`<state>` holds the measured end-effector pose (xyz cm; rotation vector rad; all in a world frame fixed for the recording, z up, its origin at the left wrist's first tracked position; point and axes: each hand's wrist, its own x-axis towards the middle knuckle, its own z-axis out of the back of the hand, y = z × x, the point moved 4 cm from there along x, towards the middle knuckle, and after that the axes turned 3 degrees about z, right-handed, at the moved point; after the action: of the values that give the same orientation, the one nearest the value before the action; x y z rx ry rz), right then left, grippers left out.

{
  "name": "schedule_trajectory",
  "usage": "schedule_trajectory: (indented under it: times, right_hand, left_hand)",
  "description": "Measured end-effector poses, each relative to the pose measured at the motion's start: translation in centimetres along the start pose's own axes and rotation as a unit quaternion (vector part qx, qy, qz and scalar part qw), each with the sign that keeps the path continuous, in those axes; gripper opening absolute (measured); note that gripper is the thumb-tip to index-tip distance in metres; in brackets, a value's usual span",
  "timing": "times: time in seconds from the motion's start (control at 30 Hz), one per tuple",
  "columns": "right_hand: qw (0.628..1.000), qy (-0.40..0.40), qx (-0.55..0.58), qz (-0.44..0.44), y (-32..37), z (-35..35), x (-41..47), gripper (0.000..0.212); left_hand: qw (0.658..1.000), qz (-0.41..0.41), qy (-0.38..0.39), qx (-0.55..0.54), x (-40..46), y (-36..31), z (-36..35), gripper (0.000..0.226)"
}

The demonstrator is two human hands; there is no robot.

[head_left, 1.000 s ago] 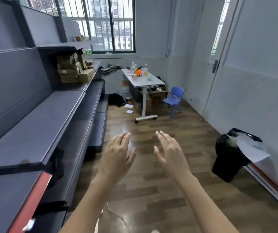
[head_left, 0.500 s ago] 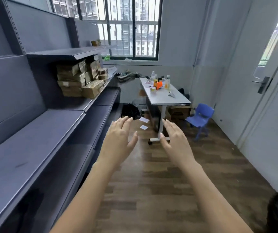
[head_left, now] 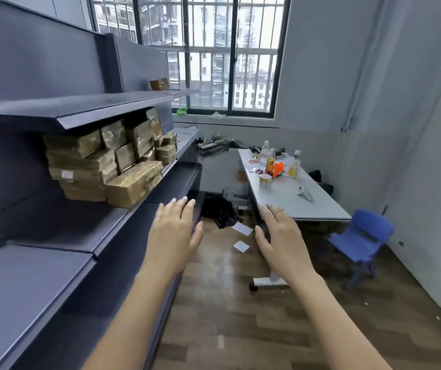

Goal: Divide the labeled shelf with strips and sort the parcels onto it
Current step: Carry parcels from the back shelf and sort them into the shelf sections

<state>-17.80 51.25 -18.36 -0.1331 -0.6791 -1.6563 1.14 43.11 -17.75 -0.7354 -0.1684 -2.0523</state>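
Reaching out in front with both arms, palms down, nothing held at all. The left hand [head_left: 174, 236] has its fingers straight and close together, thumb out to the side, floating over the front edge of the dark grey shelf unit [head_left: 61, 265] without clearly touching it. The right hand [head_left: 283, 237] is the same deal, fingers straight and a bit spread, hanging in the air over the wood floor [head_left: 240, 316], near the end of the white counter [head_left: 288, 198]. So the grip on both sides is fully loose and has hold of nothing.

The parcels [head_left: 107, 166] are all piled on the middle shelf further along on the left, tucked under the upper shelf [head_left: 80, 110]. They're brown boxes wrapped in tape, stacked messily, some flat, some leaning on edge, one big one sticking out toward the shelf's front lip. A couple more boxes [head_left: 159, 83] sit up on the top board near the window [head_left: 208, 54]. No idea where the divider strips are, can't make any out.

On the counter there are a few bottles [head_left: 270, 162], a cup [head_left: 265, 181] and something orange [head_left: 278, 169]. A blue plastic chair [head_left: 360, 239] stands to the right of it, and two white paper slips [head_left: 242, 237] lie on the floor between the hands, next to a black bag [head_left: 218, 212].
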Motion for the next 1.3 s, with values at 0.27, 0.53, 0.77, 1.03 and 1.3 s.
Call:
schedule_trajectory:
  times: [0.27, 0.53, 0.77, 1.03, 1.3]
  right_hand:
    - [0.999, 0.008, 0.008, 0.03, -7.0, -10.6, 20.7, 0.05]
    - [0.99, 0.007, -0.013, 0.144, -12.1, -22.1, 45.5, 0.049]
    - [0.98, 0.033, 0.028, 0.193, -12.7, -29.7, 62.7, 0.05]
    - [0.962, 0.091, 0.041, 0.253, -14.2, -41.6, 77.8, 0.051]
    - [0.937, 0.117, 0.048, 0.325, -12.4, -50.4, 94.1, 0.056]
  left_hand:
    - [0.997, 0.031, -0.009, 0.069, 17.2, 6.8, -11.0, 0.045]
    - [0.98, 0.118, 0.027, 0.155, 36.2, 14.2, -23.6, 0.048]
    - [0.967, 0.175, 0.014, 0.186, 49.0, 21.1, -29.8, 0.052]
    - [0.958, 0.233, 0.044, 0.164, 60.9, 29.5, -41.0, 0.057]
    - [0.947, 0.263, 0.051, 0.175, 74.9, 37.2, -47.1, 0.056]
